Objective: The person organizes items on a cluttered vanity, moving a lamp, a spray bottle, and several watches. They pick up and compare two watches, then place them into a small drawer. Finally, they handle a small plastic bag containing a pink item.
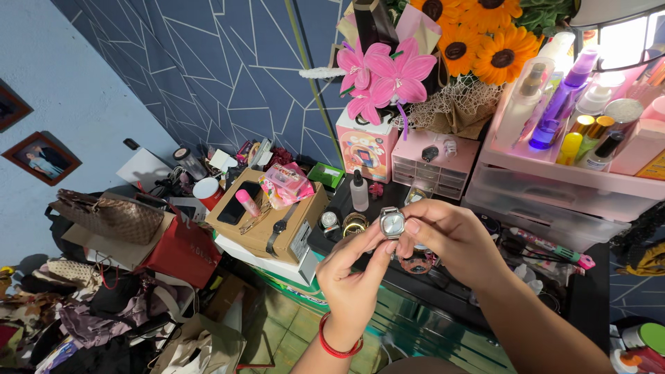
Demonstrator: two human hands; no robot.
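Centrally, a silver wristwatch (392, 222) is held up between both hands above the near edge of the dark tabletop (443, 284), its pale dial turned toward the camera, apparently so that the face can be looked at. The left hand (353, 280), ringed at the wrist by a red bangle (337, 346), is pinched on the watch from below with thumb and forefinger; the right hand (454, 239) is closed on its right side, one fingertip laid against the case. Both sets of fingers are thus clasped on the watch, none released. Just behind it, a small clear bottle (359, 192) and a few round trinkets are stood on the tabletop. Farther left, a cardboard box (267, 221) carries a black-strapped watch (278, 228) and a phone (239, 203). At the far right, pink drawers (435, 170) and a tray of bottles (554, 163) are ranged beneath artificial lilies (384, 73) and sunflowers (478, 34).
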